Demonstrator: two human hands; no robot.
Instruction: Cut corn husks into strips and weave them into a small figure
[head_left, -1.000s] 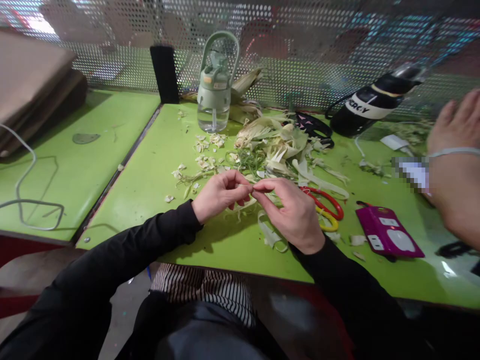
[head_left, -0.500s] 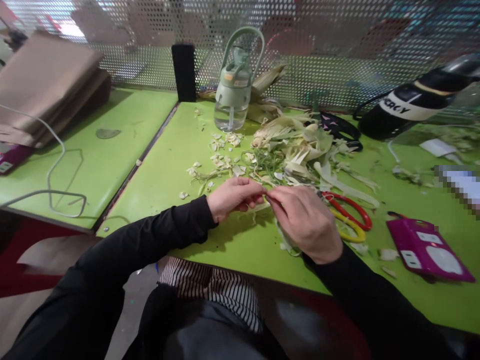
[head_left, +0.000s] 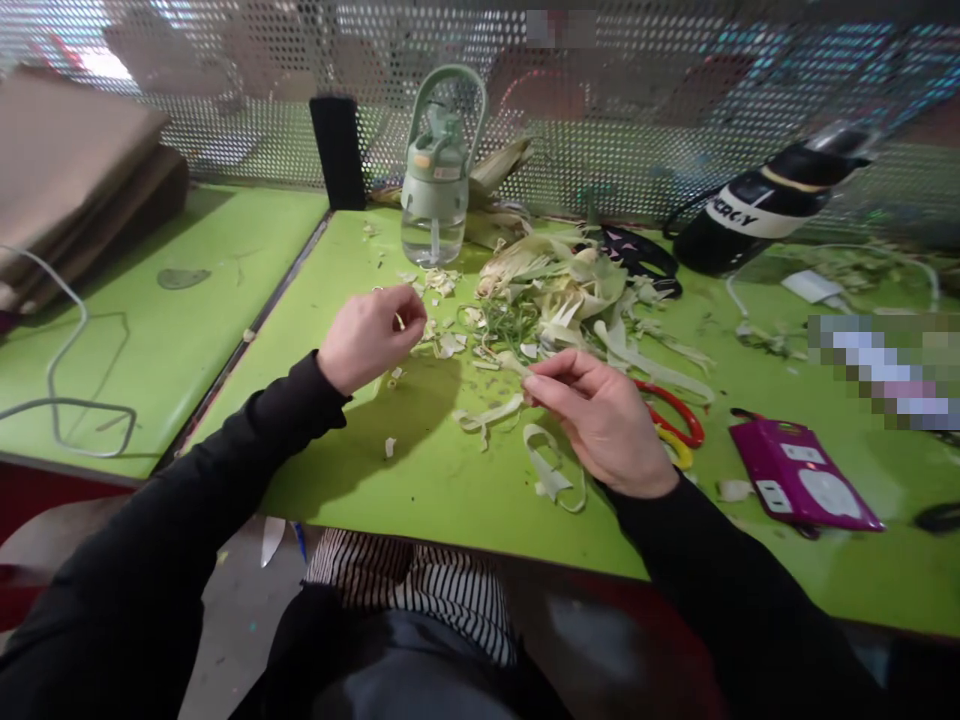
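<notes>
My right hand (head_left: 604, 425) pinches a pale strip of corn husk (head_left: 514, 364) between thumb and fingers, just in front of the husk heap. Curled with thumb and fingertips close together, my left hand (head_left: 375, 338) hovers over the green table, left of some small husk scraps (head_left: 448, 345); whatever it may hold is hidden. The pile of corn husks (head_left: 577, 290) lies beyond both hands, with thin green shreds (head_left: 506, 325) at its near side. Loose pale strips (head_left: 551, 475) rest below my right hand. Red and yellow loop handles (head_left: 682, 420) show partly behind that hand.
A clear bottle with a green lid (head_left: 435, 190) and a black upright block (head_left: 337, 153) stand by the perforated screen (head_left: 570, 120). A black bottle (head_left: 757, 215) leans at the right. A purple pouch (head_left: 802, 475) lies nearer. Brown folded paper (head_left: 75, 170) and a cable occupy the left.
My hands have parted: the left went left and away from me, the right stayed near the heap with a husk strip. More scraps show on the table. The view has shifted a little.
</notes>
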